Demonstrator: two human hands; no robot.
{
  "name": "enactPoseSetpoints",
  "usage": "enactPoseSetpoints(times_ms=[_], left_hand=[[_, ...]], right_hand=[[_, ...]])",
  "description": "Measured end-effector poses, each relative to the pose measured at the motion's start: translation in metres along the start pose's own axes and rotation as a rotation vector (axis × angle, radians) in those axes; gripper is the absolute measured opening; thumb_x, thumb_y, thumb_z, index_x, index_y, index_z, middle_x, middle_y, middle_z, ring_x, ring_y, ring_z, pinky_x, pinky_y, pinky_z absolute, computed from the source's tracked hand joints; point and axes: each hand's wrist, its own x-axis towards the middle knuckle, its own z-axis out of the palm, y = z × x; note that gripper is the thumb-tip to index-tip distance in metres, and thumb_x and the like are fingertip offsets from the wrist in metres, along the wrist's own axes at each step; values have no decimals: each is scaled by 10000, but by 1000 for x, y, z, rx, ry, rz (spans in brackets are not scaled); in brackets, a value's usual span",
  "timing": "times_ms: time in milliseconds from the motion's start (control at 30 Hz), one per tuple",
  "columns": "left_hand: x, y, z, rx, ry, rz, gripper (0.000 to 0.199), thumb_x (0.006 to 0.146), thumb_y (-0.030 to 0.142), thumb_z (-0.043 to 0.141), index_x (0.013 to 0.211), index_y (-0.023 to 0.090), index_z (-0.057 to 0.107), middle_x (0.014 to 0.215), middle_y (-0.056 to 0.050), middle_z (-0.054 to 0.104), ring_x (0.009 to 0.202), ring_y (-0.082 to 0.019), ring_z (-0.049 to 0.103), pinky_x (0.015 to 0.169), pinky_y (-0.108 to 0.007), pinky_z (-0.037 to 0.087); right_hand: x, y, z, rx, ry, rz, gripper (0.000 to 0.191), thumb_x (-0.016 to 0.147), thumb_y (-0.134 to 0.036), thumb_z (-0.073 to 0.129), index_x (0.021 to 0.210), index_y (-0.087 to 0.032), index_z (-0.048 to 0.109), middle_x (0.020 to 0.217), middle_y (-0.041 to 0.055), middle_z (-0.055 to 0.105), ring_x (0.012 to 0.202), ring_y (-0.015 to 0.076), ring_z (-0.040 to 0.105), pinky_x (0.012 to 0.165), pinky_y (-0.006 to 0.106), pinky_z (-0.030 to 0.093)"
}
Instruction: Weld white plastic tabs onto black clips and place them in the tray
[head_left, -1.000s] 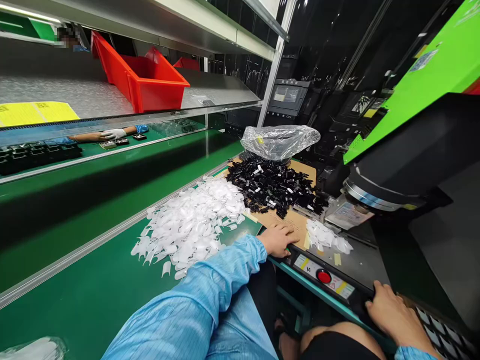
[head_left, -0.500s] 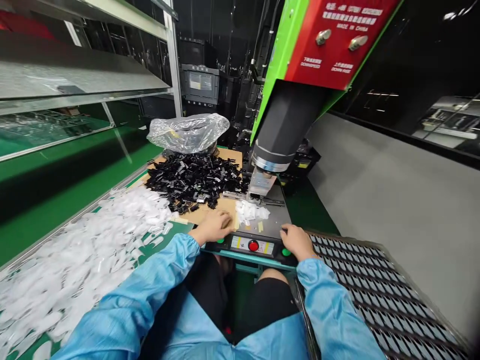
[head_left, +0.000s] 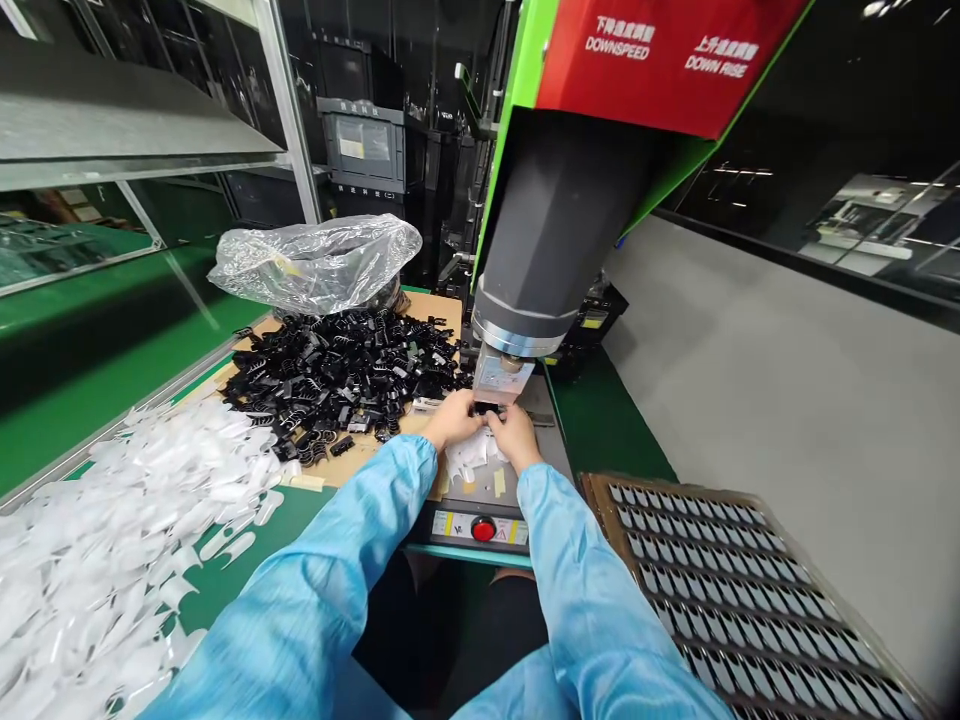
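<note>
My left hand (head_left: 454,420) and my right hand (head_left: 516,438) meet under the metal head (head_left: 501,375) of a green and red press machine. Between their closed fingertips is a small black plastic part (head_left: 487,408), at the fixture beneath the head. My fingers hide most of the part, so whether it sits in the fixture I cannot tell. Just in front of the hands lies a small pile of white plastic pieces (head_left: 471,456) on the grey machine base (head_left: 531,490). A red button (head_left: 484,529) sits on the panel nearest me.
Left of the machine, a heap of black plastic parts (head_left: 337,375) lies on cardboard beside a clear plastic bag (head_left: 319,265). Many white pieces (head_left: 135,530) cover the green table. A brown tray (head_left: 600,490) with rows of parts stands at right. Grey crates (head_left: 367,150) are stacked behind.
Both hands have left the front panel by the green buttons and come forward and together under the press head, now closed around a black plastic part. The view has moved closer.
</note>
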Motion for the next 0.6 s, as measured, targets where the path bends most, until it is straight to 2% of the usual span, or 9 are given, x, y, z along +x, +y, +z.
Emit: enactPoseSetpoints(times_ms=[133,200,267,333,400,500,600], left_hand=[[5,2,1,-83,33,-31,280,892,221,748,1166,188,796,1164,-99,774,1051,-248,714,987,-365,574],[0,5,-1,-190,87,-85,236,903,277,765,1117,182,796,1092,-95,776,994,-240,712,954,-367,578],[-16,11,-1,-355,133,-172,277,898,340,789,1114,168,784,1013,-88,771,911,-226,704,888,-362,585],[-45,20,2,-551,133,-259,367,900,401,797,1171,156,762,971,-79,766,844,-206,694,818,-345,584],[-87,32,8,-750,97,-324,449,881,449,824,1212,157,743,950,-66,765,818,-190,696,791,-328,581],[-157,54,18,-974,61,-383,499,821,471,894,1191,174,739,952,-54,775,848,-185,723,822,-323,592],[-213,75,28,-1094,55,-434,494,809,445,918,1185,185,732,1046,-74,791,890,-172,733,854,-312,594]], right_hand=[[7,0,5,199,42,102,210,883,-383,649,922,-189,720,714,28,675,726,230,659,726,314,506],[0,-2,5,397,81,111,270,871,-425,645,960,-183,725,777,45,718,770,232,677,740,320,531],[-20,-4,4,653,134,122,348,848,-450,668,1054,-176,728,950,85,774,887,234,709,807,338,568],[-53,-6,1,882,173,173,432,822,-451,717,1152,-172,722,1091,109,783,947,227,719,858,365,593],[-96,-8,-2,1027,177,239,477,806,-437,778,1203,-179,715,1120,108,782,920,217,726,865,390,612],[-167,-15,-5,1126,126,272,426,822,-405,833,1178,-207,710,1137,98,783,958,230,747,913,431,633],[-224,-22,-9,1135,98,254,353,864,-361,830,1167,-233,703,1229,97,771,1139,256,739,1068,482,597]])
